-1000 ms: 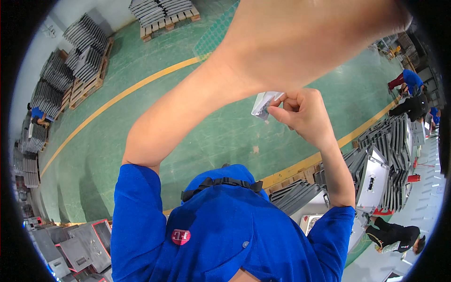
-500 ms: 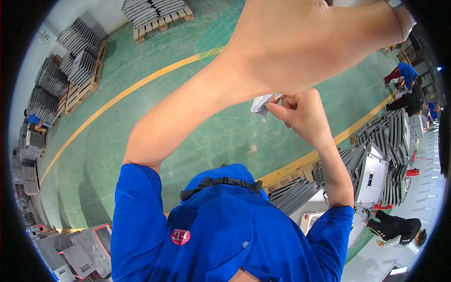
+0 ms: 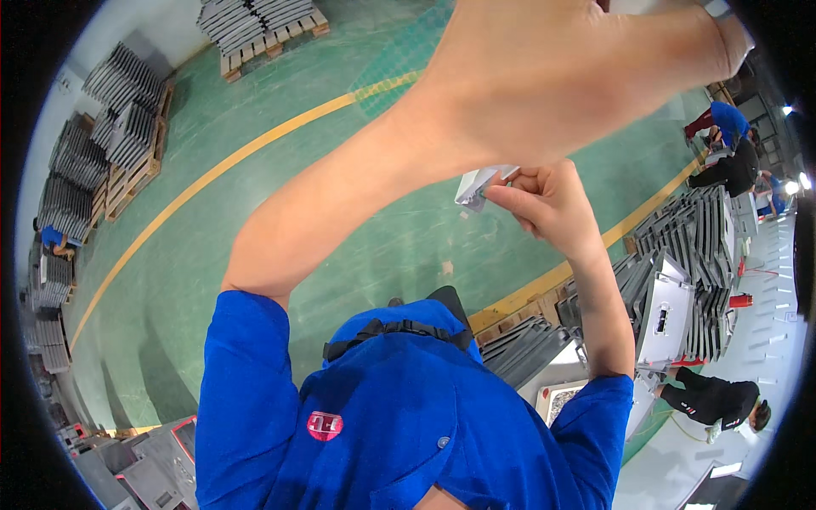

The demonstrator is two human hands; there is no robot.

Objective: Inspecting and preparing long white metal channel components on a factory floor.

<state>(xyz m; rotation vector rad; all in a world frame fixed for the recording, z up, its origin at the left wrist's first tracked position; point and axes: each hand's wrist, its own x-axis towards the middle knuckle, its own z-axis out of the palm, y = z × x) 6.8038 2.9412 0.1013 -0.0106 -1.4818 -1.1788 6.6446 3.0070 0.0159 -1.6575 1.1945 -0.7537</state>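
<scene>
My left hand [image 3: 544, 85] is raised very close to the head view and fills its upper right. Its thumb stretches to the right; the other fingers are cut off or hidden, so what it holds cannot be made out. Beside its wrist shows a see-through, patterned sheet [image 3: 391, 72] that looks like plastic. Below the left hand, my right hand [image 3: 548, 204] is closed in a pinch, thumb against fingers. It grips a small white-and-silvery piece [image 3: 474, 189], partly hidden behind the left hand.
Stacks of grey panels [image 3: 127, 72] stand on wooden pallets [image 3: 136, 170] along the left. More panels [image 3: 680, 246] lean at the right, near a person in black [image 3: 714, 399]. Other people [image 3: 729, 123] work at the far right. A yellow line [image 3: 221, 161] curves across the green floor.
The view has shifted slightly, and a dark shoe tip now shows ahead of my body. The pinched piece has tilted a little in my right hand; the left hand has hardly moved.
</scene>
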